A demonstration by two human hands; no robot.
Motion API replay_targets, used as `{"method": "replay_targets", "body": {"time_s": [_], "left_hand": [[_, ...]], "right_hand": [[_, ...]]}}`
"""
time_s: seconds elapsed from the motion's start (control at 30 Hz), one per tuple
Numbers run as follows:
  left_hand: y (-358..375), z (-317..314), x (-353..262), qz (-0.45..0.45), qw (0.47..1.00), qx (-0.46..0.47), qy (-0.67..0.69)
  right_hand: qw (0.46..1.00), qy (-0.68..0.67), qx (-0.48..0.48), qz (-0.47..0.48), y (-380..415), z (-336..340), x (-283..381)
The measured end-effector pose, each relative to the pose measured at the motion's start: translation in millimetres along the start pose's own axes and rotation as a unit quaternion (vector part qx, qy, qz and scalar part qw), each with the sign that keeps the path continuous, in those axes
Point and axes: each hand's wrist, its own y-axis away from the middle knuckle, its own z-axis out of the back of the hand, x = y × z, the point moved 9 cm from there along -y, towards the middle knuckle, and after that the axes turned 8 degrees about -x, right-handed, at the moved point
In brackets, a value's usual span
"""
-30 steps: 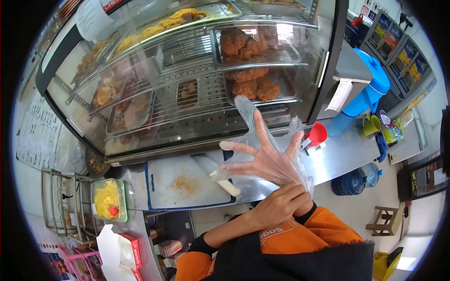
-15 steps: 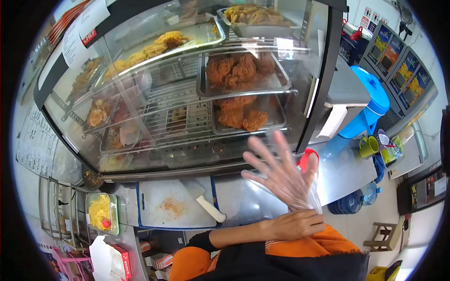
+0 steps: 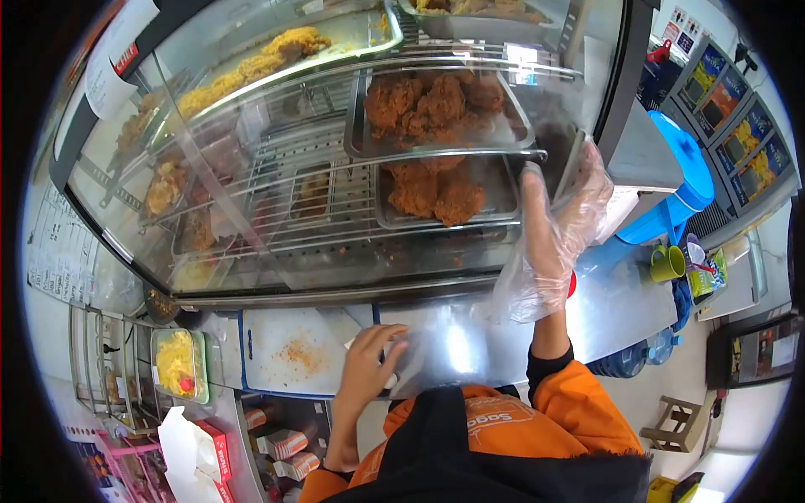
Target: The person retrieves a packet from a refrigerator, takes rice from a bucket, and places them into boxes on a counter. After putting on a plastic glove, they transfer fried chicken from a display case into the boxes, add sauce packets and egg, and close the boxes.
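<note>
My right hand [image 3: 563, 239], in a loose clear plastic glove, is raised at the right side of the glass display cabinet [image 3: 335, 295]. Its fingers are stretched out at the upright door handle [image 3: 572, 168], with the thumb apart on the left. My bare left hand [image 3: 369, 365] hovers at the right edge of the white cutting board [image 3: 277, 331], fingers slightly bent and thumb apart. It partly hides a knife [image 3: 340, 323]. Behind the glass, fried chicken pieces [image 3: 440, 105] lie on a metal tray [image 3: 356, 134], with more chicken [image 3: 436, 197] on the tray below.
A clear tub of yellow food [image 3: 178, 360] stands left of the board, and an open red-and-white box [image 3: 189, 457] sits below it. To the right are a blue container [image 3: 675, 189] and a green mug [image 3: 667, 263]. A wooden stool [image 3: 672, 423] stands on the floor.
My right hand has risen from over the counter to the cabinet door handle. My left hand has let go of the glove's cuff and moved left to the cutting board.
</note>
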Motion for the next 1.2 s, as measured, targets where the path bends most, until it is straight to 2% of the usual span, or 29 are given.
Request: {"method": "replay_targets", "body": {"time_s": [0.07,0.13,0.23,0.33,0.37,0.4,0.47,0.53,0.6,0.67,0.8,0.87,0.9,1.0,1.07,1.13,1.17,1.2], "left_hand": [[11.3,8.2,18.2,0.056,0.998,-0.011,0.033],[15.3,12.8,28.9,0.077,0.995,-0.029,0.057],[1.7,11.1,8.6,0.057,0.997,-0.046,0.005],[-1.0,-15.1,9.6,-0.052,0.992,0.036,-0.105],[4.0,-30.0,27.0,-0.028,0.991,0.096,-0.087],[5.0,-32.7,22.4,-0.028,0.988,0.117,-0.093],[5.5,-39.2,7.8,-0.028,0.982,0.157,-0.102],[7.4,-39.7,7.8,-0.01,0.989,0.137,-0.063],[17.8,-37.4,11.4,0.022,0.99,0.137,-0.029],[33.1,-38.8,26.1,0.042,0.988,0.141,-0.037],[54.2,-40.2,50.1,0.104,0.977,0.18,-0.034],[50.7,-28.9,45.2,0.104,0.981,0.16,-0.037],[49.3,-23.3,43.6,0.104,0.982,0.15,-0.04],[53.4,-12.5,54.0,0.086,0.988,0.099,-0.082],[57.4,-8.6,52.3,0.096,0.988,0.094,-0.075],[63.4,-7.3,50.5,0.113,0.986,0.098,-0.068],[65.9,-7.5,49.9,0.111,0.987,0.098,-0.068],[69.4,-8.6,49.1,0.11,0.987,0.099,-0.068]], "right_hand": [[0.995,-0.065,0.066,-0.041,7.9,-10.6,14.7],[0.99,-0.089,0.107,-0.019,22.8,-26.8,30.7],[0.974,-0.129,0.187,0.003,44.0,-49.0,74.1],[0.934,-0.257,0.241,0.061,65.1,-64.5,112.9],[0.911,-0.323,0.252,0.05,80.9,-72.4,115.8],[0.892,-0.344,0.291,0.036,88.9,-74.8,117.6],[0.868,-0.356,0.338,0.069,104.7,-80.6,107.2],[0.922,-0.248,0.289,0.064,105.4,-78.5,65.6],[0.959,-0.085,0.253,0.093,90.7,-75.1,31.3],[0.944,0.071,0.28,0.161,91.4,-81.5,9.2],[0.928,0.002,0.354,0.12,95.8,-97.0,-19.2],[0.92,0.0,0.381,0.088,94.2,-102.2,-23.8],[0.926,0.005,0.364,0.103,87.5,-100.4,-21.4],[0.951,-0.089,0.294,0.03,76.5,-100.8,-49.2],[0.948,-0.165,0.252,-0.105,81.2,-95.5,-72.5],[0.919,-0.264,0.191,-0.223,88.0,-84.3,-75.9],[0.9,-0.328,0.155,-0.242,96.4,-84.5,-82.6],[0.875,-0.343,0.152,-0.307,103.2,-80.9,-82.7]]}}
